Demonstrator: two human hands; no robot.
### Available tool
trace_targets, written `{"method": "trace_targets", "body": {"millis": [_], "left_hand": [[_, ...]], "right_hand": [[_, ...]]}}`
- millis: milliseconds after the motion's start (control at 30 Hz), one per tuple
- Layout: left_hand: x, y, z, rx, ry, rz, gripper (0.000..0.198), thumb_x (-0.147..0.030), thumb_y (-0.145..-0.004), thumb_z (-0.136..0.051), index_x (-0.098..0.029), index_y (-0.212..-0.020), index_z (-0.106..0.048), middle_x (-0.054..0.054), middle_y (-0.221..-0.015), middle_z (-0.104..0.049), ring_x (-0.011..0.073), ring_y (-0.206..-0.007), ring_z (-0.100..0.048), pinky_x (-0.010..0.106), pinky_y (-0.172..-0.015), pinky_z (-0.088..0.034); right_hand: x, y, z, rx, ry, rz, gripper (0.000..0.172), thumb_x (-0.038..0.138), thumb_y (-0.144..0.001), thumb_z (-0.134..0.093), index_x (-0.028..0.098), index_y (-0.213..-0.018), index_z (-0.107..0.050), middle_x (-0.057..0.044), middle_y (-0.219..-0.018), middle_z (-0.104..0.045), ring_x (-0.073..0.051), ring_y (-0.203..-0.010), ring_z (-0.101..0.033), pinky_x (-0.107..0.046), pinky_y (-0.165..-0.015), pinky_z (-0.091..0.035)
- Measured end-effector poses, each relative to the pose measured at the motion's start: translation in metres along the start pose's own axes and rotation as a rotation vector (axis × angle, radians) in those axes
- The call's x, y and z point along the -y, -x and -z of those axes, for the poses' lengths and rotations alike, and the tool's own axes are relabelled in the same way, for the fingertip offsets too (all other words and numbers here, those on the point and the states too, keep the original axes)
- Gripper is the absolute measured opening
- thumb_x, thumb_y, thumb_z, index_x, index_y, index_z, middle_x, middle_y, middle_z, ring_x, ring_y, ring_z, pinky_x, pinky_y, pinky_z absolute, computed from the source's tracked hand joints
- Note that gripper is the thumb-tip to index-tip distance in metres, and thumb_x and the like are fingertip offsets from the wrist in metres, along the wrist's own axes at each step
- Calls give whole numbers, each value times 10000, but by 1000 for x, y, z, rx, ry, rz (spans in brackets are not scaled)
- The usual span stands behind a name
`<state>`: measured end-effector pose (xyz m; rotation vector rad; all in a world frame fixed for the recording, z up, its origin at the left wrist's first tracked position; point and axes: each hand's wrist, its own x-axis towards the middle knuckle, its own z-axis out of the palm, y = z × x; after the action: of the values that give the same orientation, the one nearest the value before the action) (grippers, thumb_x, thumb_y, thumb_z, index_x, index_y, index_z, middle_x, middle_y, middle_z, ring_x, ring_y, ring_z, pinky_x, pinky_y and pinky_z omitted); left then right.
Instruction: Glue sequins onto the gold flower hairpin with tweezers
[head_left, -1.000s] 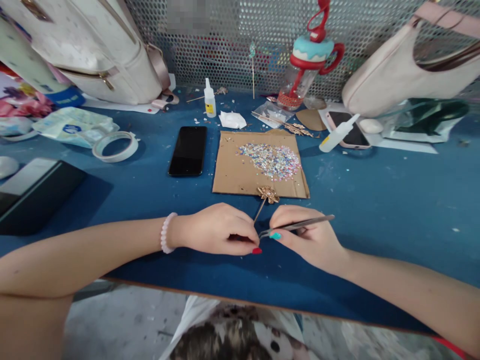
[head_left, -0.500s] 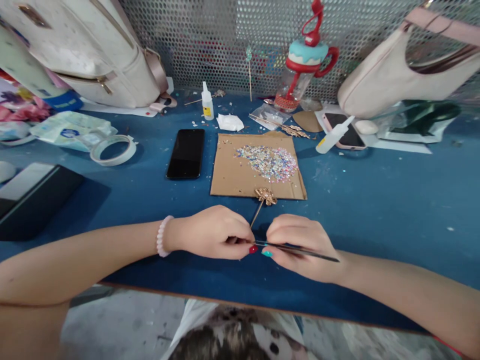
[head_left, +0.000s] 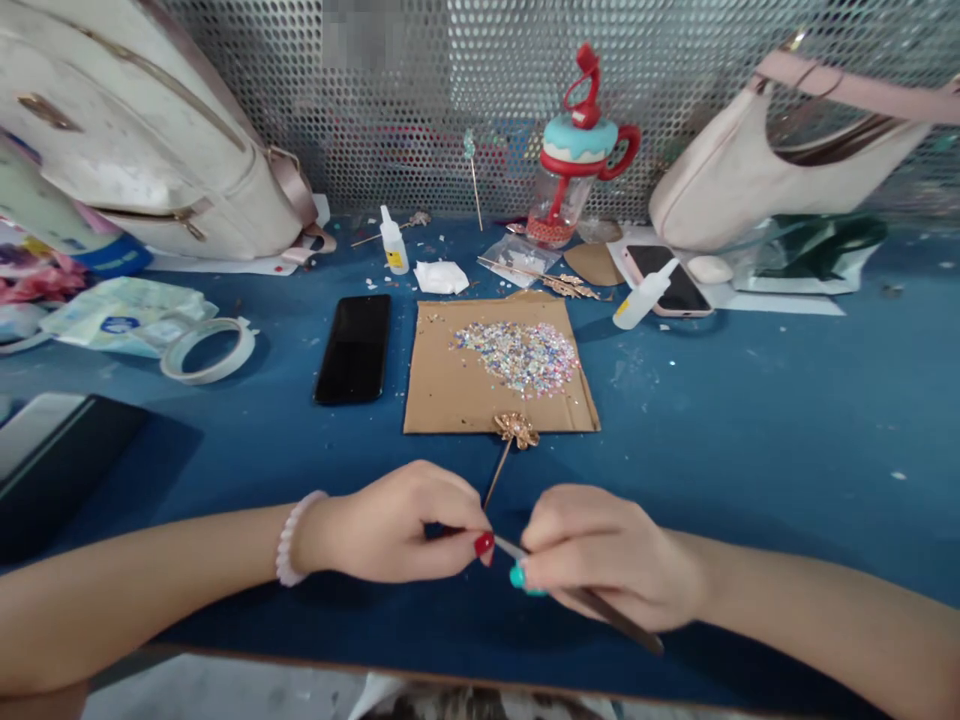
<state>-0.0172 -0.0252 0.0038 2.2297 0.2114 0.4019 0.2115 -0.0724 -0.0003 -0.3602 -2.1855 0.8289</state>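
My left hand (head_left: 409, 525), with a beaded bracelet at the wrist, is closed in a pinch of thumb and forefinger. The thin stem of a gold flower stick (head_left: 516, 430) runs down into these fingers, and its lower end is hidden. The flower head lies at the front edge of a piece of cardboard (head_left: 431, 385). My right hand (head_left: 611, 555) is closed around dark metal tweezers (head_left: 619, 618). Their bright tip reaches the left thumb and fingertip; anything tiny between them cannot be made out. Small shiny sequins (head_left: 521, 355) are spread over the cardboard.
A black phone (head_left: 354, 350) lies left of the cardboard. Glue bottles (head_left: 394, 242) stand or lean behind it, near a cup with a red straw (head_left: 570, 170). A tape roll (head_left: 208, 352) and dark box (head_left: 67, 450) are at left. Bags (head_left: 787, 150) line the mesh wall.
The view has shifted, so everything on the table sits lower and slightly left. My right hand has turned the tweezers, and their rear end now slants further down.
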Motion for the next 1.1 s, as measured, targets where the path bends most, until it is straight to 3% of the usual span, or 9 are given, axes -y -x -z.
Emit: {"method": "trace_targets", "body": {"millis": [133, 233, 333, 433, 567, 767, 967, 1100], "left_hand": [[5, -3, 12, 92, -39, -49, 121, -166, -929, -492, -162, -889, -605, 43, -759, -660, 129, -695, -617, 222, -640, -459], [12, -8, 27, 228, -429, -224, 140, -200, -924, -529, -145, -1015, -621, 85, -941, -678, 185, -810, -618, 295, -637, -456], [19, -16, 42, 324, -783, -465, 218, -118, -911, -495, -102, -1077, -636, 110, -1080, -661, 210, -924, -600, 320, -608, -455], [28, -25, 48, 305, -863, -608, 196, -143, -870, -536, -108, -987, -689, 125, -1074, -658, 222, -951, -600, 310, -604, -471], [40, -35, 42, 253, -888, -780, 193, -202, -828, -550, -142, -885, -724, 131, -985, -669, 221, -848, -619, 292, -498, -458], [48, -43, 34, 144, -866, -812, 225, -272, -849, -530, -208, -916, -736, 94, -1024, -678, 202, -831, -615, 259, -447, -457], [53, -49, 27, 198, -919, -806, 357, -314, -828, -431, -201, -905, -761, 73, -978, -688, 206, -863, -609, 250, -578, -507], [62, -45, 22, 139, -899, -817, 391, -320, -841, -379, -235, -859, -760, 70, -984, -681, 210, -848, -594, 251, -556, -502]], "right_hand": [[0, -1, 11, -15, 15, 10, 206, 165, -956, -429, 132, -1052, -609, -96, -820, -688, -144, -702, -623, -291, -642, -479], [-4, 2, 23, -134, 17, -122, 123, 148, -896, -560, 146, -987, -644, -72, -803, -667, -121, -688, -613, -259, -643, -499], [-14, 8, 39, -216, 68, -242, 143, 122, -853, -616, 164, -981, -665, -71, -871, -636, -114, -748, -632, -228, -670, -531], [-29, 12, 54, -269, 174, -276, 142, 144, -857, -613, 193, -974, -678, -74, -941, -648, -123, -817, -653, -224, -708, -554], [-49, 9, 71, -291, 273, -345, 115, 177, -867, -604, 214, -936, -689, -50, -877, -698, -134, -797, -672, -241, -693, -572], [-75, -7, 84, -298, 315, -327, 106, 143, -848, -618, 211, -908, -674, -25, -831, -718, -142, -794, -676, -262, -686, -561], [-91, -12, 84, -283, 277, -283, 83, 127, -840, -635, 201, -869, -659, -8, -798, -711, -127, -746, -662, -282, -732, -538], [-92, -8, 82, -267, 235, -360, 73, 144, -849, -630, 214, -856, -651, 5, -783, -707, -119, -728, -652, -260, -692, -530]]}}
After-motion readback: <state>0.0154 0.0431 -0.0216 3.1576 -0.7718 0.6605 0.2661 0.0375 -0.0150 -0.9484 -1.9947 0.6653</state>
